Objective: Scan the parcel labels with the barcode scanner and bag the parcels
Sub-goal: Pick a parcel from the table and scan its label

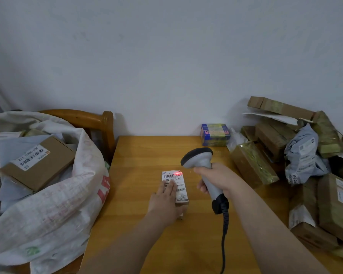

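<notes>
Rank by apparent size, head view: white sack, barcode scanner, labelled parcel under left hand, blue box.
1. white sack
2. barcode scanner
3. labelled parcel and blue box look alike, box farther away: unranked.

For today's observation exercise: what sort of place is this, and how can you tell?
Likely a makeshift parcel-sorting spot: stacked parcels, a woven sack holding more, and a barcode scanner in the right hand.

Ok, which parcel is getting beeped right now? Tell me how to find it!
Look at the orange-brown wooden table between the big white woven sack and the heap of brown cardboard parcels. In its middle lies one small flat parcel with a white label. Only it has the red light of the grey barcode scanner on its label.
</notes>
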